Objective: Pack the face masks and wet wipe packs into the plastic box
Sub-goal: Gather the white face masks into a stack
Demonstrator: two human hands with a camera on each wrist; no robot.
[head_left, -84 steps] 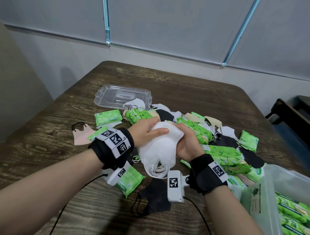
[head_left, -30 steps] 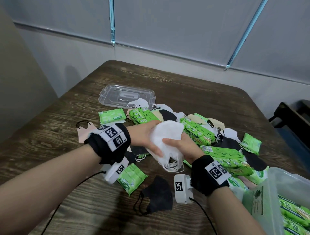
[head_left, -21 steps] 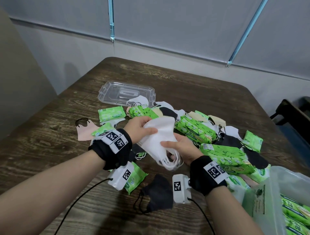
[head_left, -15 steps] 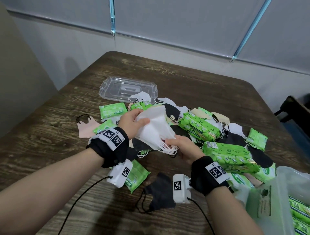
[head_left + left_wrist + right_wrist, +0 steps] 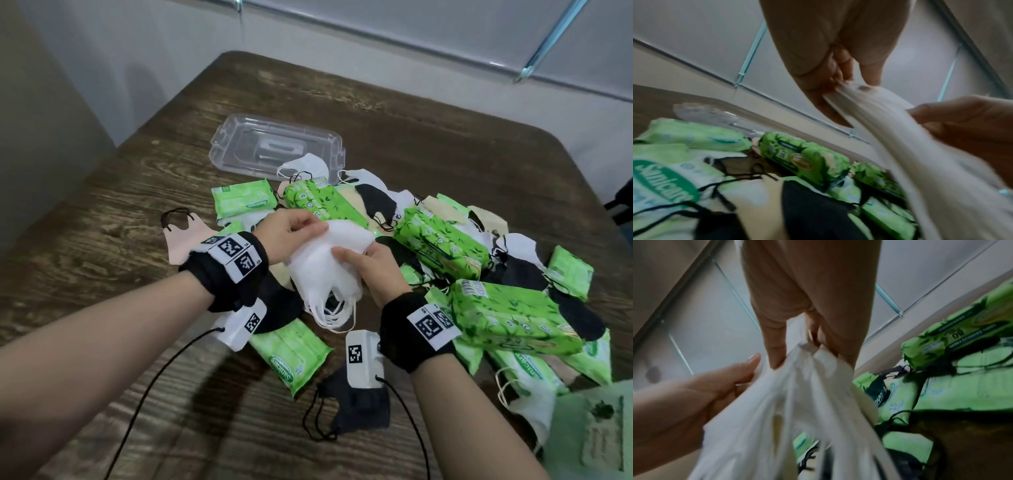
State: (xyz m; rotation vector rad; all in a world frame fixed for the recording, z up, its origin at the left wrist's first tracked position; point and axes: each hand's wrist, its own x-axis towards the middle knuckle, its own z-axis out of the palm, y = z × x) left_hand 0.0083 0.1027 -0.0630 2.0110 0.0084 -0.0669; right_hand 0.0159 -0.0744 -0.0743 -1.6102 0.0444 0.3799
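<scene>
Together, white masks (image 5: 325, 263) bunched, loops dangling.

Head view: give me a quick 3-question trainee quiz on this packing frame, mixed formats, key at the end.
1. True or false: the stack of white face masks is held by both hands.
2. Multiple choice: the clear plastic lid lies A) at the far side of the pile, B) on the plastic box, C) under the left wrist.
3. Fill in: the mask lying alone on the table, left of the pile, is ____ with black ear loops.

Key:
1. True: the left hand and the right hand both grip it.
2. A.
3. Pink: the pink mask.
</scene>
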